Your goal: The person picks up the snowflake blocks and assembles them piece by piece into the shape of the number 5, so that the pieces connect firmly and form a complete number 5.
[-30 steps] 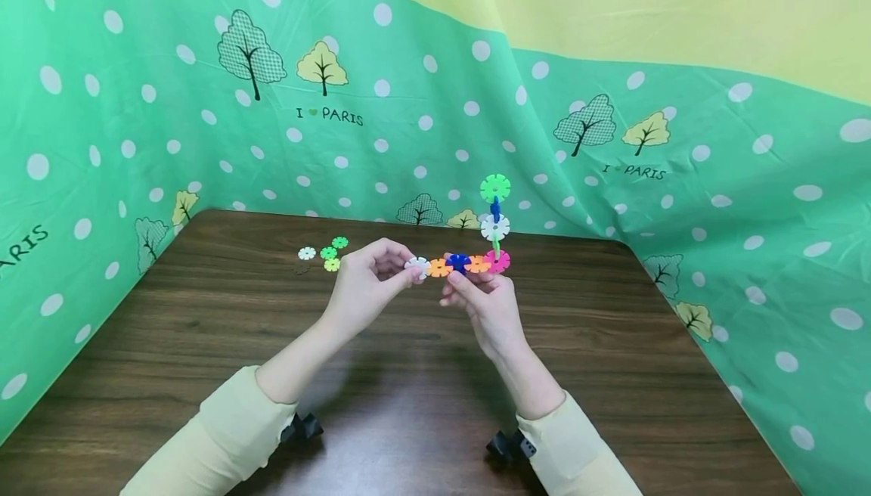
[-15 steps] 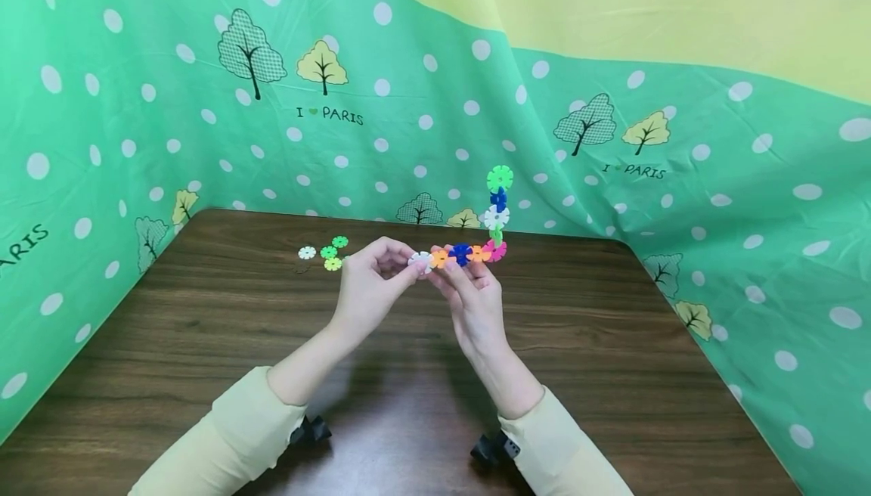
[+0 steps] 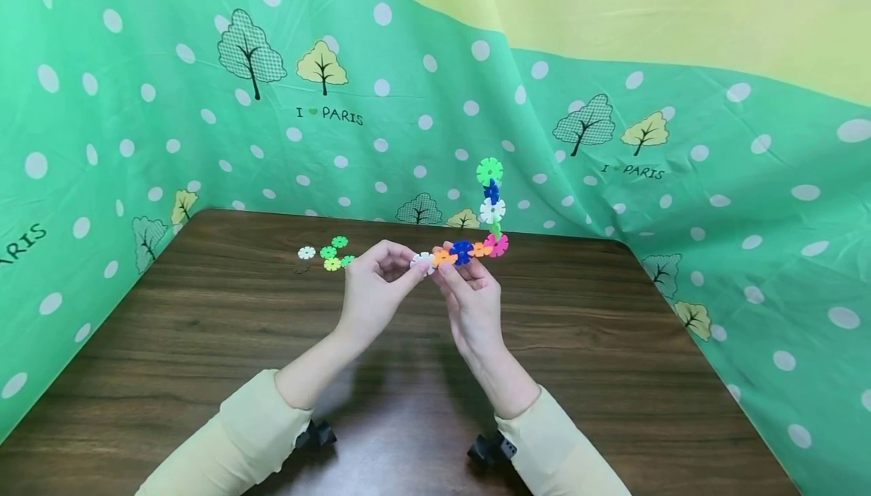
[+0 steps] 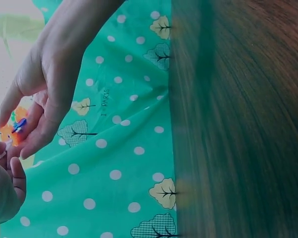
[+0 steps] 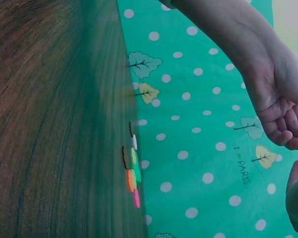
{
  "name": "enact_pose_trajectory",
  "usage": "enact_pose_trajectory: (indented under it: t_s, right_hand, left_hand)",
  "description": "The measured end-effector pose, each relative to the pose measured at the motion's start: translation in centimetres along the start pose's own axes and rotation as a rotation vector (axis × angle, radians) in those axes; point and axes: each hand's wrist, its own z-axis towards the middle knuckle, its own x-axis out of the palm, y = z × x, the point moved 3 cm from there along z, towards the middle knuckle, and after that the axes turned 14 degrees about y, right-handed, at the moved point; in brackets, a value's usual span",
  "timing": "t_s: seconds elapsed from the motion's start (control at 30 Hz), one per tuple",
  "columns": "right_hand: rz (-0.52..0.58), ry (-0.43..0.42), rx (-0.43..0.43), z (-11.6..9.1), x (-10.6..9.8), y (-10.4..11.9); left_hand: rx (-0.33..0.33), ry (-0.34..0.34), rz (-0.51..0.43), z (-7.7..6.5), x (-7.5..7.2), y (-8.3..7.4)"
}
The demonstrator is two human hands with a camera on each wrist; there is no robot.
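In the head view both hands hold up a chain of notched plastic snowflake discs above the table. My left hand (image 3: 374, 288) pinches the white disc (image 3: 423, 262) at the chain's left end. My right hand (image 3: 471, 303) grips the orange disc (image 3: 444, 257) beside it, thumb in front. Past the fingers run a dark blue disc (image 3: 462, 252), a second orange one and a pink disc (image 3: 497, 244). From the pink disc a column rises: light green, white, blue, and a bright green disc (image 3: 489, 172) on top. In the left wrist view fingers partly hide the orange discs (image 4: 12, 133).
Loose discs in green, yellow and white lie on the brown wooden table (image 3: 224, 330), behind the left hand; the right wrist view also shows an orange disc (image 5: 131, 180) and a pink one. A green polka-dot cloth (image 3: 435, 133) hangs along the table's back and sides.
The right hand has slid left along the chain, from the blue disc to the orange one next to the white. The chain's upright column has risen slightly; the left hand has shifted slightly right.
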Motion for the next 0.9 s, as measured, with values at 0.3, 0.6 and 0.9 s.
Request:
enact_pose_trajectory:
  t_s: [0.3,0.6,0.9]
  right_hand:
    - [-0.057,0.014,-0.027,-0.1,-0.4,0.0]
    - [-0.063,0.048,-0.054,-0.3,-0.6,0.2]
    - [-0.107,0.077,-0.019,-0.3,-0.8,0.3]
  left_hand:
    - [-0.025,0.014,-0.08,-0.3,-0.1,-2.0]
    - [-0.036,0.037,-0.12,-0.4,0.1,-2.4]
    - [-0.049,0.062,-0.105,-0.5,0.1,-2.0]
